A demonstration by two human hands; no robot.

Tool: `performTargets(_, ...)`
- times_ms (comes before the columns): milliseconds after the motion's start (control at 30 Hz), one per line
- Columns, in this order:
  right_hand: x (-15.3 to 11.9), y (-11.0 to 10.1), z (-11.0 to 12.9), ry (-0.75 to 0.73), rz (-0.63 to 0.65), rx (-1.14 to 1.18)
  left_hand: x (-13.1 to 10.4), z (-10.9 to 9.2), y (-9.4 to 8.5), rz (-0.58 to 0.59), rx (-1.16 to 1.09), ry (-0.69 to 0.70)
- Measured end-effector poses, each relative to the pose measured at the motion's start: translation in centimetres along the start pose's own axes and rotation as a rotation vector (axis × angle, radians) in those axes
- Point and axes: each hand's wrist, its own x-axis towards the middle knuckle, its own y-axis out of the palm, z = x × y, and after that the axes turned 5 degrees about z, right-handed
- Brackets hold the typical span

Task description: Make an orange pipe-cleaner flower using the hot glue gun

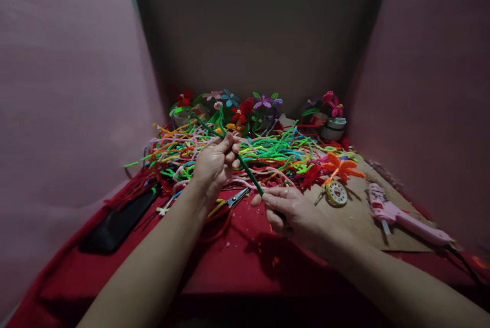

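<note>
A dark green pipe-cleaner stem [249, 172] runs slantwise between my two hands, above the red cloth. My left hand [215, 160] pinches its upper part, where the green splits into two strands; a small pale pink tip [218, 106] tops one of them. Lower down, my right hand [285, 210] has its fingers closed round the stem's bottom end. Behind the hands spreads a heap of many-coloured pipe cleaners [275, 145]. Scissors with yellow handles [236, 198] lie below my left hand, blades partly apart.
A black phone [118, 218] lies at left on the red cloth [229, 272]. On the cardboard [344, 226] at right are a pink glue gun [406, 219], an orange pipe-cleaner flower [340, 165] and a round spool [337, 193]. Several finished flowers [242, 110] stand at the back.
</note>
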Motion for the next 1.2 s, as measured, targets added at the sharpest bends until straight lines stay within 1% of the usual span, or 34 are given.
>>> performTargets(67,-0.5,0.1,-0.6,-0.003,-0.026,0.002,0.1,0.0,-0.2,-0.008,0.003,0.011)
performTargets(133,-0.9,0.1,-1.2,-0.008,-0.044,0.012,0.2,0.1,-0.3,0.012,0.01,0.015)
performTargets(267,-1.6,0.1,-1.6,0.003,0.004,0.042,0.0,0.2,-0.3,0.04,0.007,0.028)
performTargets(367,-2.4,-0.2,-0.5,0.0,0.054,-0.027,-0.2,0.1,-0.1,0.063,0.016,0.022)
performTargets(467,-2.9,-0.7,1.4,-0.065,0.061,-0.215,-0.4,0.2,0.1,0.119,0.016,-0.024)
performTargets(533,-2.5,-1.0,2.4,-0.096,0.091,-0.265,-0.6,0.5,0.4,0.164,0.005,-0.052)
performTargets(667,0.0,-0.8,3.5,-0.141,0.105,-0.171,-1.3,1.3,1.0,0.21,0.013,-0.092)
performTargets(767,1.9,-0.1,3.7,-0.09,0.051,-0.091,-1.7,1.8,1.2,0.232,0.054,-0.137)
performTargets(867,3.1,0.4,3.8,-0.079,-0.032,-0.127,-1.7,2.0,1.0,0.281,0.082,-0.178)
performTargets(933,3.4,0.6,3.5,-0.123,-0.101,-0.173,-1.3,2.0,0.7,0.242,0.053,-0.171)
performTargets(1033,3.3,0.7,2.9,-0.147,-0.182,-0.166,-0.4,1.4,0.2,0.103,-0.018,-0.103)
performTargets(1100,3.0,0.8,2.6,-0.13,-0.181,-0.129,0.1,0.9,-0.1,0.029,-0.035,-0.058)
performTargets(1200,2.4,1.1,2.3,-0.111,-0.147,-0.087,0.4,0.2,-0.3,-0.06,-0.045,0.005)
